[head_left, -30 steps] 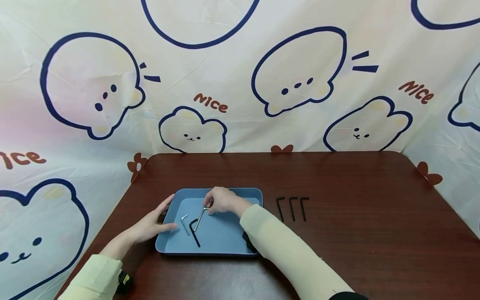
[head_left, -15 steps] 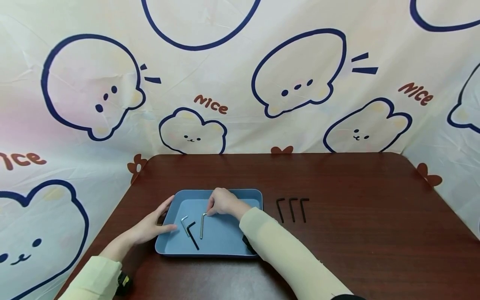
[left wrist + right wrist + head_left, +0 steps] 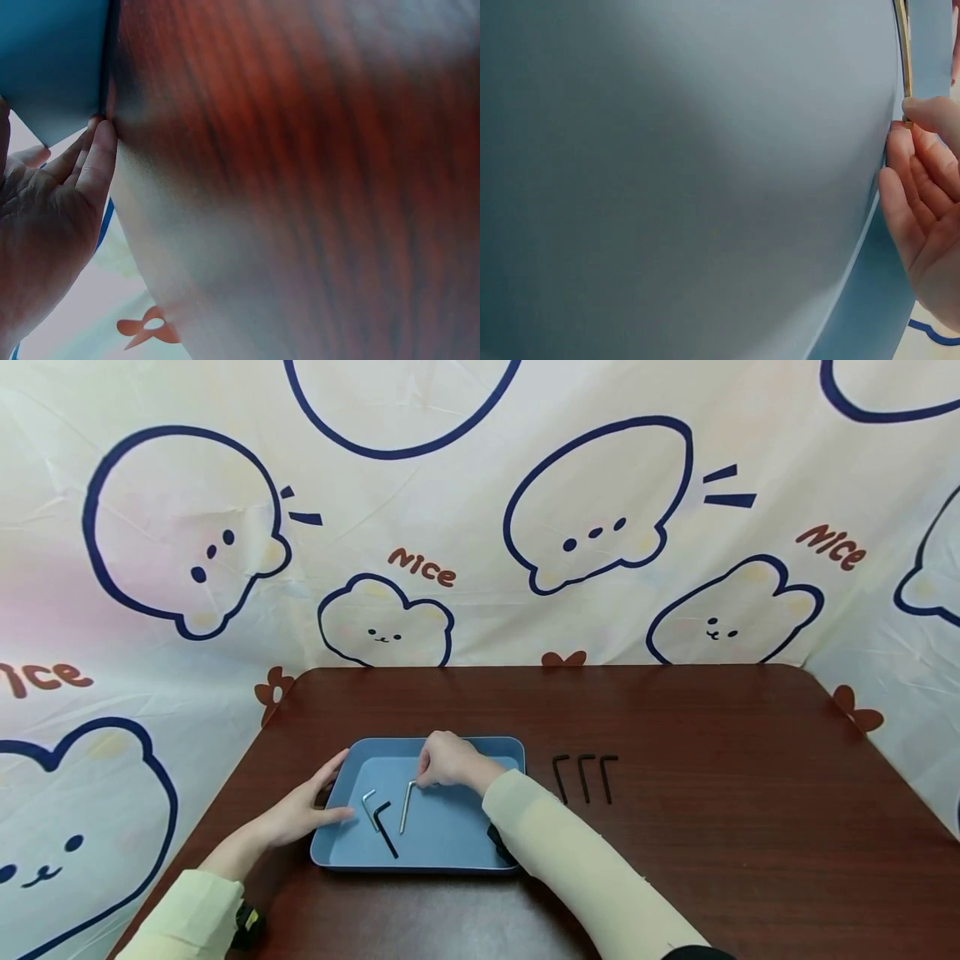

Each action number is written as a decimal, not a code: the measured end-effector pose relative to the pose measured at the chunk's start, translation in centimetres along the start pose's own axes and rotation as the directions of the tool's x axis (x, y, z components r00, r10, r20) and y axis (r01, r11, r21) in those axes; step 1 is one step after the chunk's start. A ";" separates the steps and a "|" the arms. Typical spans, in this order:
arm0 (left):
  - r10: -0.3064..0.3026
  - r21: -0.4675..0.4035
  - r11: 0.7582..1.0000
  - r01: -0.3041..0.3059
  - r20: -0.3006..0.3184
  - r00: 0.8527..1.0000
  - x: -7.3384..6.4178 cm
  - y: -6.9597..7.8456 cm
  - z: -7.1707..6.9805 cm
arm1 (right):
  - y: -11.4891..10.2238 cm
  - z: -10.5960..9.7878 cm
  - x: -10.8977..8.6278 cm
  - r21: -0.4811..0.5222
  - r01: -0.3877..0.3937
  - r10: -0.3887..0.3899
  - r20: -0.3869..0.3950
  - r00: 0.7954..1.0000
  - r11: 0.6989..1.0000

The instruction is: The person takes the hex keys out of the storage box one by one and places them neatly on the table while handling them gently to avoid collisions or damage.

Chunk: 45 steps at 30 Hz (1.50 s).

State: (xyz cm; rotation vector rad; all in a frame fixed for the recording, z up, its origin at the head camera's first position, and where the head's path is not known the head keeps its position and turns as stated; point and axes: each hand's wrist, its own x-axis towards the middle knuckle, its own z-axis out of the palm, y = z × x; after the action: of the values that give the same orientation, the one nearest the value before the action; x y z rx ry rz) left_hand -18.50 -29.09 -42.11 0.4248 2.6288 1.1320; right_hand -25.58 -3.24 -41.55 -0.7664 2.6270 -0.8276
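Note:
Over the blue tray [image 3: 450, 827], my right hand [image 3: 453, 760] pinches a metallic L-shaped hex key [image 3: 407, 810] by its short arm, and its long arm points toward me. In the right wrist view the thumb and fingertips meet on this hex key [image 3: 906, 67], which looks golden there. Just left of it lie a black hex key [image 3: 386, 833] and a small silver hex key [image 3: 369, 812] in the tray. My left hand [image 3: 300, 810] rests on the tray's left edge, its thumb reaching over the rim and its straight fingers along the outside.
Three black hex keys [image 3: 584, 779] lie in a row on the brown wooden table [image 3: 735, 793], right of the tray. My right forearm crosses the tray's right end. A printed cloth [image 3: 480, 510] hangs behind and beside the table.
The hex key in my right hand has shifted right, away from the black one it overlapped, and hangs straighter. The black hex key has moved slightly left. My left hand stays put.

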 end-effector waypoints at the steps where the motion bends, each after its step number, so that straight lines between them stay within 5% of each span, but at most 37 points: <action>1: 0.001 0.001 1.000 -0.001 0.000 1.000 0.0 0.0 0.0 | 0.1 0.0 0.0 0.008 -0.004 0.004 0.000 1.000 1.000; 13: -0.009 -0.005 1.000 0.009 0.009 1.000 0.3 0.1 0.0 | -0.2 -1.3 0.2 0.219 -0.033 0.027 0.031 0.999 0.975; 34: -0.010 -0.015 1.000 0.010 0.009 1.000 0.2 -0.1 0.0 | 0.2 -7.6 -1.3 0.183 0.046 -0.053 0.037 0.998 0.982; 45: -0.014 -0.010 1.000 0.014 0.004 1.000 0.1 -0.2 0.0 | 0.9 -9.7 -2.4 0.246 0.028 -0.039 0.042 0.998 0.969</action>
State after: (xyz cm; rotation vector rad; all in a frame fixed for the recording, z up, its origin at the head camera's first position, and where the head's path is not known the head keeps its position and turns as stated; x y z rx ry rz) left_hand -18.60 -29.15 -42.27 0.4060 2.6175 1.1382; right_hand -27.96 3.06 -34.06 -0.7532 2.4158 -1.1047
